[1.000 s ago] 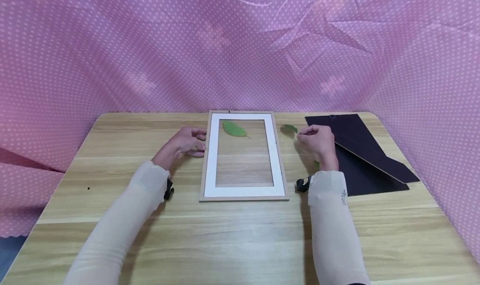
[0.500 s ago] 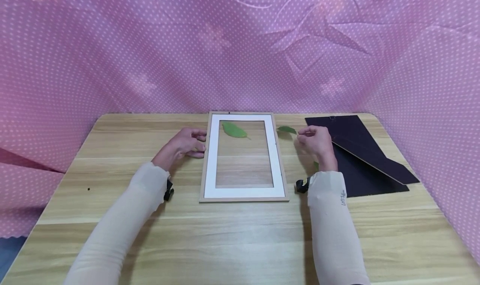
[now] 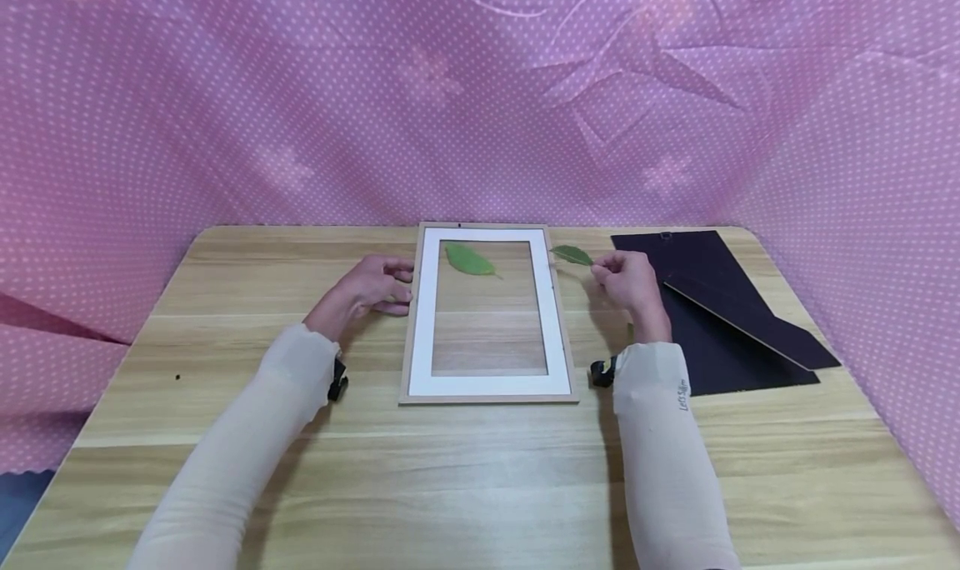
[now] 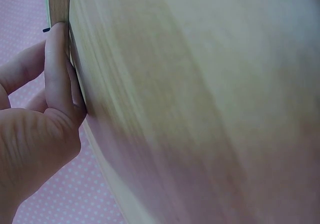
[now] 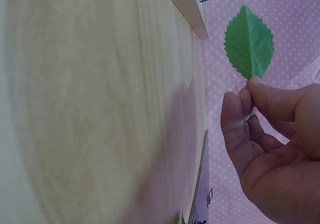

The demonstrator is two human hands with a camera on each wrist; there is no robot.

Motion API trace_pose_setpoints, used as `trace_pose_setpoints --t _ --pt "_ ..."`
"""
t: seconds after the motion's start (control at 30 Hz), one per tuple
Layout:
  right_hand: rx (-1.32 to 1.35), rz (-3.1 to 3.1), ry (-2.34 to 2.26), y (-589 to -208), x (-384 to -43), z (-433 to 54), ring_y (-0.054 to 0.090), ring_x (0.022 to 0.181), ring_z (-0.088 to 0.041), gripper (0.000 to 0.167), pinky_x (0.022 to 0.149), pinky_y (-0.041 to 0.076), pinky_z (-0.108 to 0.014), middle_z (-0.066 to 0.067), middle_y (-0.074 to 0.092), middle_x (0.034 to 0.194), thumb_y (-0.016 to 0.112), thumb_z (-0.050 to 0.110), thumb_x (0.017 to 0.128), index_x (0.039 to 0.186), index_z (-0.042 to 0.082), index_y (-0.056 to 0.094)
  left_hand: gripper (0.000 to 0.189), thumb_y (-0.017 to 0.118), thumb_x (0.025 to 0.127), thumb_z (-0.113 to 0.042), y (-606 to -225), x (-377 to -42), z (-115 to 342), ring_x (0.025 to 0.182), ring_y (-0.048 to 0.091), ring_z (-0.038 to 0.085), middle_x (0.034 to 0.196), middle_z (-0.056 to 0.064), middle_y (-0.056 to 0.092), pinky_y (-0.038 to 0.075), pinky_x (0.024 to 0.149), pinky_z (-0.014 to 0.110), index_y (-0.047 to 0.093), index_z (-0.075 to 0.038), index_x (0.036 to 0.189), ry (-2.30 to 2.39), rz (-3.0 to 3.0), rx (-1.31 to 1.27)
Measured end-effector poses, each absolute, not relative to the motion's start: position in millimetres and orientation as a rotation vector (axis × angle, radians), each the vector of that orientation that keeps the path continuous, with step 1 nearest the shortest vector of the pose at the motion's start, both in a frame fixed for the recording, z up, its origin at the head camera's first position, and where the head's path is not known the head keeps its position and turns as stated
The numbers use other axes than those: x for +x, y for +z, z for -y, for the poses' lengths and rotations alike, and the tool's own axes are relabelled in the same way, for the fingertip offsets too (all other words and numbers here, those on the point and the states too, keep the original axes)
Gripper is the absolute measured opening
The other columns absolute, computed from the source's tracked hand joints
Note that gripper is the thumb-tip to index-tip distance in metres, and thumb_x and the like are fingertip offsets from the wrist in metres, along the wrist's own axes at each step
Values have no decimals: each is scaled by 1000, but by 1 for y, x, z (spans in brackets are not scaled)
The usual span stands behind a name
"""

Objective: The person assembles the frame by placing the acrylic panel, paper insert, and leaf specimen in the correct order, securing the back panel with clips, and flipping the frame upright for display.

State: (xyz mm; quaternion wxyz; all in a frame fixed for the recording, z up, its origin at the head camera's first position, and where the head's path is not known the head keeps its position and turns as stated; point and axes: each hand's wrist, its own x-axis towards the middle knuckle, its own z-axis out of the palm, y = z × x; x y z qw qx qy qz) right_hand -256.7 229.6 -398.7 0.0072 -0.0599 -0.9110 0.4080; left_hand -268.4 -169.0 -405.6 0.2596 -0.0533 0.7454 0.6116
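Observation:
A light wooden picture frame (image 3: 487,400) with a white mat lies flat in the middle of the table. Inside its window, near the top, is a smooth green leaf (image 3: 469,259). My left hand (image 3: 371,282) rests at the frame's left side, its fingers touching the outer edge; in the left wrist view the thumb (image 4: 57,68) lies against the wood. Just off the frame's upper right, my right hand (image 3: 630,282) pinches a second leaf, toothed-edged (image 5: 249,41), by its stem end between thumb and forefinger. That leaf is held above the table, its tip at the frame's right edge.
On the right lies a black backing board (image 3: 720,370) with its stand flap (image 3: 780,337) angled across it. Part of another leaf (image 3: 631,331) shows by the right wrist, mostly hidden. Pink dotted cloth (image 3: 480,95) hangs behind and around the wooden table (image 3: 480,487).
The right hand has moved slightly left and up with its leaf, bringing the tip to the frame's right edge and turning more of the leaf's face into view. The left hand stays put.

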Motion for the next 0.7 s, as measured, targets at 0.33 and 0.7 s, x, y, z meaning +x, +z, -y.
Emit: trace_pose_setpoints --t 0.33,0.7 --pt "-112 2873 1262 -398 -258 -227 57 74 -16 25 69 50 -27 -11 68 86 60 16 102 107 -6 70 72 56 89 21 -407 -268 170 94 58 25 143 23 37 63 88 36 34 3 155 1657 -2018 -135" --pt "34 2816 1199 -398 -259 -216 58 66 -13 21 61 48 -24 -12 70 79 61 13 101 97 -5 71 72 57 88 21 -410 -268 170 95 58 24 140 21 38 63 89 36 35 3 154 1656 -2041 -134"
